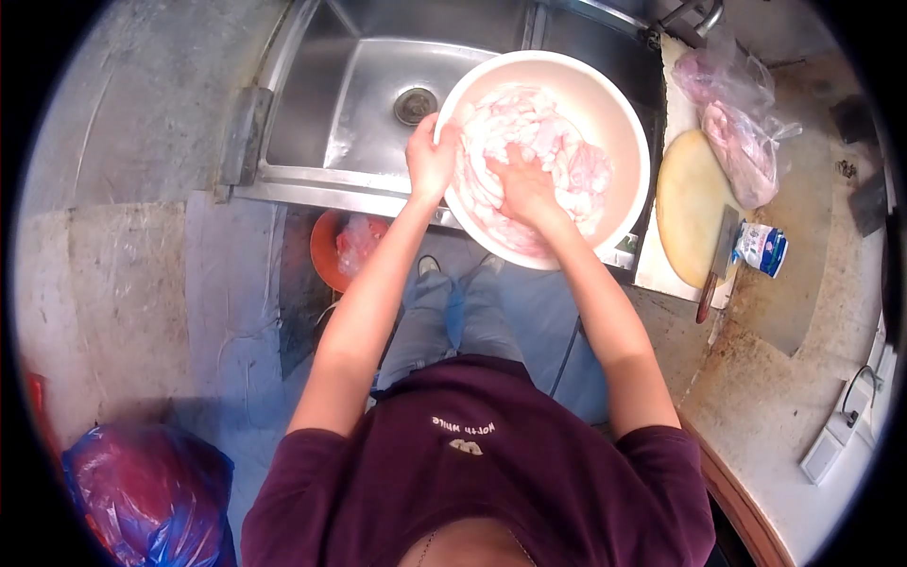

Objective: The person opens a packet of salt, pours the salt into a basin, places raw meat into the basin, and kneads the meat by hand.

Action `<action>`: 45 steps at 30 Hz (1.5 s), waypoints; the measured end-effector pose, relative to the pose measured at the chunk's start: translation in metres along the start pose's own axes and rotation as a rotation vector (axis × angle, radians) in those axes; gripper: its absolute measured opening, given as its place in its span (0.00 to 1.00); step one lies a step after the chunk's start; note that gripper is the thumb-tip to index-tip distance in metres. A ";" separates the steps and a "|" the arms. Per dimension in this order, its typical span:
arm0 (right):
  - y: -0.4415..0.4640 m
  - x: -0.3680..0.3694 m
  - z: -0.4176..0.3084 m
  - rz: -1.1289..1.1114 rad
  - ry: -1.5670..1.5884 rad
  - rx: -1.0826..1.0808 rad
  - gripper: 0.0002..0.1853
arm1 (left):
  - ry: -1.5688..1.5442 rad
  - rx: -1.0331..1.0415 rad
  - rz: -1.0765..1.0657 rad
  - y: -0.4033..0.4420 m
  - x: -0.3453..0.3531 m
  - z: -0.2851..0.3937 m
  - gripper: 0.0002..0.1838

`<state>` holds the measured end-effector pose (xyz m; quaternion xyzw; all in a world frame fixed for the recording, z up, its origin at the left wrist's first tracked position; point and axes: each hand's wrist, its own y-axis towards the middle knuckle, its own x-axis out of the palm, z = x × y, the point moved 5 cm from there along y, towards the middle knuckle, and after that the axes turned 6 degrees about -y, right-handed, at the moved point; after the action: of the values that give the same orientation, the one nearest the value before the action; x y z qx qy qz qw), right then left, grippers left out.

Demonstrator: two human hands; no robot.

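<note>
A large white basin [635, 180] rests over the right part of the sink, holding a heap of pale pink, slippery-looking raw meat [588, 175]; its exact kind I cannot tell. My left hand [433, 159] grips the basin's left rim, thumb on the inner side and the other fingers mostly outside. Inside the basin, my right hand [525, 187] lies on the meat with its fingers apart, pressing into it. Some of its fingertips are partly hidden among the folds.
To the left is a steel sink [378, 85] with a drain. On the right are a round cutting board [694, 203], a cleaver [721, 255], a blue-and-white packet [761, 249] and bagged meat [742, 151]. Below stands an orange bucket [326, 250]; a bagged red container [146, 491] sits lower left.
</note>
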<state>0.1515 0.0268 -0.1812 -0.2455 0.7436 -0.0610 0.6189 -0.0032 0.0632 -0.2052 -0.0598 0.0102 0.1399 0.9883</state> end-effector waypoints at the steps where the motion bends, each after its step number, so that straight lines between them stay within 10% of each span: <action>1: 0.005 0.003 0.004 0.028 -0.020 0.018 0.37 | -0.006 -0.029 0.000 -0.003 0.001 0.003 0.14; 9: 0.046 -0.018 0.055 0.256 0.021 0.104 0.20 | -0.036 0.058 -0.013 0.000 0.005 0.008 0.15; 16: -0.001 -0.048 0.096 -0.046 0.000 0.061 0.27 | 0.009 0.012 -0.033 0.002 0.005 0.012 0.16; 19: -0.005 -0.064 0.126 -0.017 0.147 -0.327 0.29 | 0.022 0.076 -0.029 0.003 0.004 0.010 0.16; 22: 0.024 -0.082 0.159 0.105 0.163 -0.137 0.31 | 0.020 0.030 -0.027 0.001 0.003 0.012 0.16; 28: 0.079 -0.032 0.124 0.008 1.042 0.497 0.36 | 0.048 0.074 -0.033 0.001 0.003 0.010 0.16; 31: 0.078 -0.023 0.086 -0.410 1.561 0.174 0.37 | 0.024 0.116 -0.024 0.005 0.003 0.003 0.15; 35: 0.036 -0.031 0.074 -0.030 0.866 0.446 0.26 | 0.035 0.054 -0.023 0.003 0.001 0.002 0.15; 36: 0.026 -0.043 0.040 -0.349 1.096 -0.132 0.32 | 0.016 0.046 -0.028 0.004 0.001 0.003 0.15; 39: -0.001 -0.025 0.022 -0.101 0.172 -0.327 0.33 | 0.012 0.076 -0.019 0.005 0.002 0.001 0.15; 45: 0.008 0.026 0.018 -0.148 -0.074 -0.082 0.22 | -0.018 0.033 -0.011 0.003 0.003 0.005 0.15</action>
<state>0.1633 0.0262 -0.2111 -0.3270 0.7020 -0.0668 0.6291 -0.0010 0.0673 -0.2006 -0.0424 0.0032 0.1346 0.9900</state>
